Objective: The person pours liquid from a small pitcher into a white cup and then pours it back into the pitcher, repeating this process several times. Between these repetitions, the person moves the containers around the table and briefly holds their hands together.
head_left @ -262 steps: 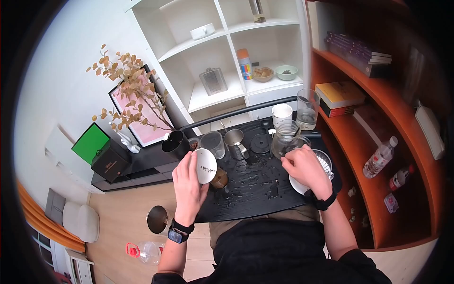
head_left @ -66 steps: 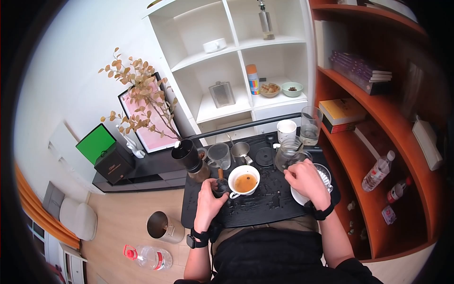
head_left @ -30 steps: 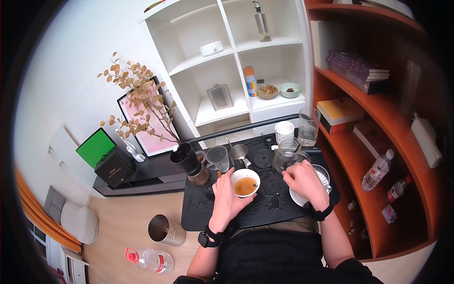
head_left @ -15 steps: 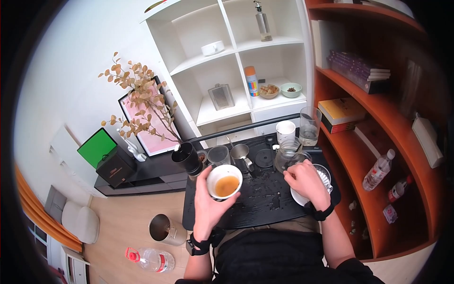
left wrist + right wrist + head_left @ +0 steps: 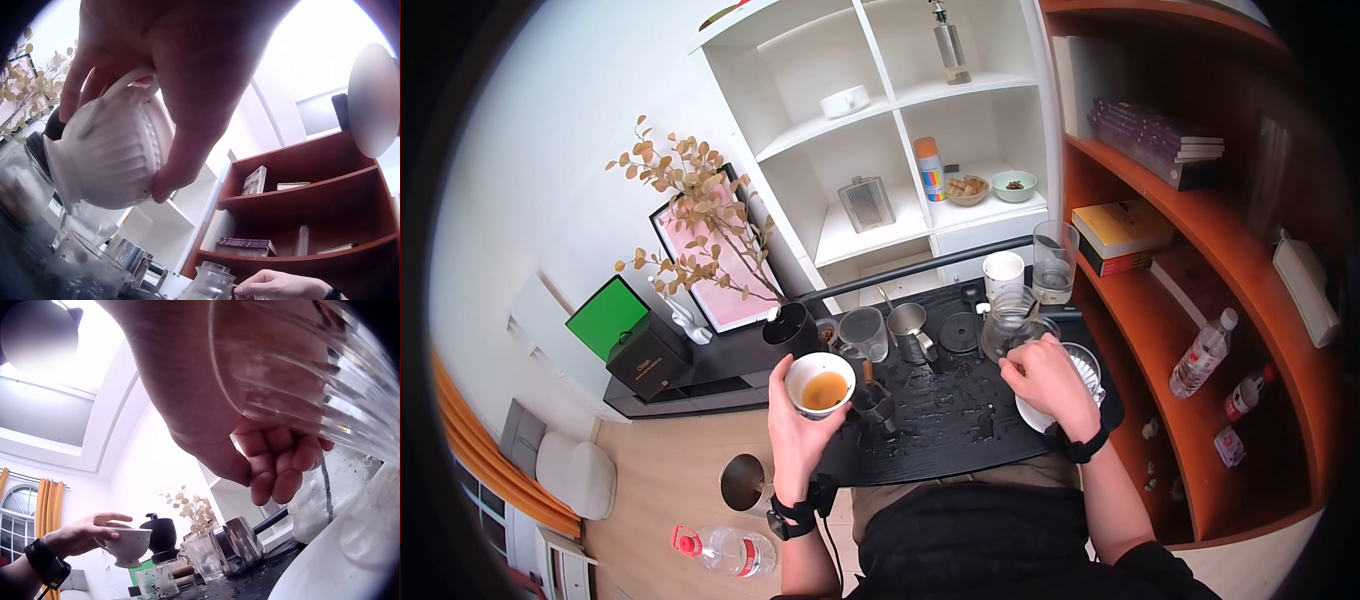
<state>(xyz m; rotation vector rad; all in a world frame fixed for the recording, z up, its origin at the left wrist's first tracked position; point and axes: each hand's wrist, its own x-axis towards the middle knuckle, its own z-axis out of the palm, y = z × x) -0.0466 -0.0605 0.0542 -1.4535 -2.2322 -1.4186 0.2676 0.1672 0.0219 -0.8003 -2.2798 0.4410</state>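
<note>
My left hand (image 5: 798,425) grips a white cup (image 5: 808,372) of brown liquid, raised over the black table's left edge. In the left wrist view its thumb and fingers clasp the fluted cup (image 5: 115,156), handle upward. Beside it on the wet black table (image 5: 940,440) stands a small dark glass vessel with a brown handle (image 5: 874,405). My right hand (image 5: 1052,380) stays beside a glass carafe (image 5: 1002,325), above a white dish with ribbed glass (image 5: 1088,365). In the right wrist view its fingers (image 5: 275,469) are curled; whether they hold anything I cannot tell.
Along the table's back stand a black grinder (image 5: 790,328), a clear glass cup (image 5: 863,333), a metal pitcher (image 5: 908,325), a white cup (image 5: 1003,270) and a tall glass (image 5: 1054,265). A metal bin (image 5: 745,483) and a large bottle (image 5: 725,550) are on the floor.
Earlier my left hand held a small white dish, then touched the dark vessel, then took hold of the cup. Since then the cup has moved left. My right hand has barely moved.
</note>
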